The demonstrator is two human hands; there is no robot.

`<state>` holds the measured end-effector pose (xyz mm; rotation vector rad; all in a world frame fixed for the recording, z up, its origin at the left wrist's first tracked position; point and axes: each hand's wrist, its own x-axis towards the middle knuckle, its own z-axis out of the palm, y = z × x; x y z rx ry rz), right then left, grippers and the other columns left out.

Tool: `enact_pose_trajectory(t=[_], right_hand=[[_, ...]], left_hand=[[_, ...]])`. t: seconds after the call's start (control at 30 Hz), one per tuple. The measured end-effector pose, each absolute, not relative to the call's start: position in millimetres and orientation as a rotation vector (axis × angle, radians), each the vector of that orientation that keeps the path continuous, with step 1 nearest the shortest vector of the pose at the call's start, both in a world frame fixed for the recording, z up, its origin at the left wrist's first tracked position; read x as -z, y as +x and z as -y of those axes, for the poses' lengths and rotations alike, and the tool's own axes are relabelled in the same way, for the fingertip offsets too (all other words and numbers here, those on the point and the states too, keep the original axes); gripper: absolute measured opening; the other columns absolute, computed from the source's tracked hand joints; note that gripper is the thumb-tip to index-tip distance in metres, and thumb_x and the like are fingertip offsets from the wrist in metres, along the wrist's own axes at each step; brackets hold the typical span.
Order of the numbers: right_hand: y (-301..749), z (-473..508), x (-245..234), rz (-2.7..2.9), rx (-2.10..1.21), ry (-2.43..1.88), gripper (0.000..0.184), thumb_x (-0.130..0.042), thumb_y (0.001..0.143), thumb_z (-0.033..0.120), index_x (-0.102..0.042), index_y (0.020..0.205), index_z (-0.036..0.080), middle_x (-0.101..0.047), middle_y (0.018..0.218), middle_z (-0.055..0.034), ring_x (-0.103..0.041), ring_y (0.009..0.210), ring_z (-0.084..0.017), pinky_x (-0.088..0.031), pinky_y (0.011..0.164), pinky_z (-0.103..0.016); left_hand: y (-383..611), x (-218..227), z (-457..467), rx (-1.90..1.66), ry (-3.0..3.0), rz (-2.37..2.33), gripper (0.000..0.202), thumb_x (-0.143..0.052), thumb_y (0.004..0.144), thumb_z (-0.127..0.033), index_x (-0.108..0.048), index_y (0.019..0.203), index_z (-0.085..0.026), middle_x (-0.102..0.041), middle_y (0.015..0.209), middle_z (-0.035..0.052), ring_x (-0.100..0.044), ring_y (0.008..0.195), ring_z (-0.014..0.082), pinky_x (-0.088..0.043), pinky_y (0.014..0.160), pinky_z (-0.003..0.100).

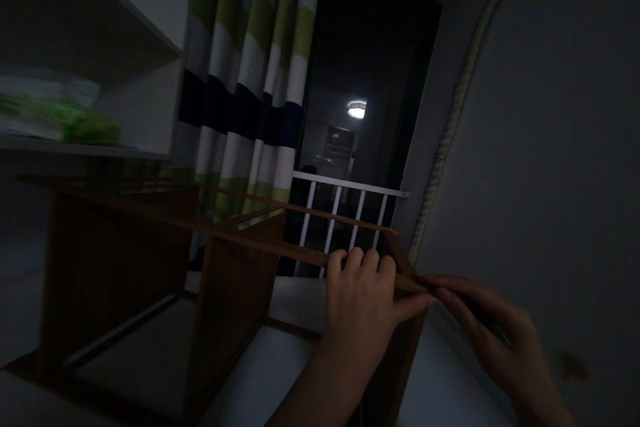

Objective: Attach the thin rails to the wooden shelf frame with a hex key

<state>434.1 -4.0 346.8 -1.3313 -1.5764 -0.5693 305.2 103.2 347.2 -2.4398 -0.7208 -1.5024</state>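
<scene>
A brown wooden shelf rack [240, 237] with open sides fills the lower left and middle, its panels standing upright between long thin rails. My left hand [360, 297] is wrapped over the near top rail close to its right end, thumb stretched along it toward the corner. At that corner my right hand [483, 320] has its thumb and fingers pinched together, touching the rail's tip. Whatever small thing may be between those fingertips is hidden. The dim light blurs the details of the joint.
A white shelf unit [150, 93] at upper left holds a green and clear plastic package [65, 113]. Behind the rack hang striped curtains [240, 80] beside a dark window with a white railing [350, 185]. A wrapped pipe [450, 127] runs along the wall [560, 147] at right.
</scene>
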Motion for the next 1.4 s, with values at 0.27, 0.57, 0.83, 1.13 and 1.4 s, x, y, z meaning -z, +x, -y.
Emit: enact_pose_trajectory(t=[0.27, 0.57, 0.83, 1.13, 1.4], right_hand=[[437.5, 4.5, -344.5, 1.426, 0.4, -1.453, 0.018, -0.057, 0.08, 0.032, -0.062, 0.097, 0.03, -0.068, 0.098, 0.0027, -0.064, 0.087, -0.01, -0.051, 0.071, -0.01], [438.0, 7.6, -363.0, 1.278, 0.379, -1.542, 0.024, -0.058, 0.076, 0.043, -0.064, 0.092, 0.026, -0.069, 0.08, -0.0013, -0.064, 0.069, -0.012, -0.05, 0.054, -0.015], [440.6, 10.4, -379.1, 1.251, 0.469, -1.717, 0.033, -0.057, 0.071, 0.053, -0.063, 0.071, 0.021, -0.06, 0.06, -0.0007, -0.051, 0.051, -0.011, -0.039, 0.044, -0.02], [436.6, 18.1, -397.3, 1.36, 0.046, -1.677, 0.035, -0.053, 0.073, 0.056, -0.049, 0.081, 0.022, -0.047, 0.064, 0.0023, -0.043, 0.055, -0.01, -0.036, 0.046, -0.019], [428.6, 11.2, -397.6, 1.46, -0.05, -1.678, 0.028, -0.054, 0.078, 0.046, -0.05, 0.068, 0.019, -0.049, 0.062, 0.0023, -0.047, 0.059, -0.008, -0.04, 0.054, -0.018]], left_hand=[[306.5, -346.4, -102.8, 1.523, -2.412, 0.711, 0.056, -0.043, 0.067, -0.073, -0.056, 0.068, -0.018, -0.058, 0.069, 0.0002, -0.051, 0.076, 0.0206, -0.029, 0.075, 0.039], [306.6, -344.5, -104.3, 1.544, -2.416, 0.696, 0.058, -0.042, 0.066, -0.074, -0.056, 0.069, -0.018, -0.057, 0.07, 0.0004, -0.051, 0.076, 0.0209, -0.031, 0.074, 0.04], [306.1, -345.1, -103.1, 1.537, -2.458, 0.697, 0.058, -0.042, 0.067, -0.073, -0.057, 0.07, -0.017, -0.059, 0.072, 0.0008, -0.052, 0.078, 0.0214, -0.032, 0.075, 0.041], [305.5, -345.5, -103.3, 1.512, -2.496, 0.706, 0.057, -0.045, 0.066, -0.073, -0.058, 0.071, -0.017, -0.059, 0.073, 0.0014, -0.052, 0.078, 0.0226, -0.033, 0.075, 0.042], [304.4, -346.8, -102.4, 1.523, -2.484, 0.697, 0.058, -0.044, 0.065, -0.073, -0.059, 0.072, -0.017, -0.059, 0.072, 0.0014, -0.052, 0.078, 0.0218, -0.033, 0.075, 0.041]])
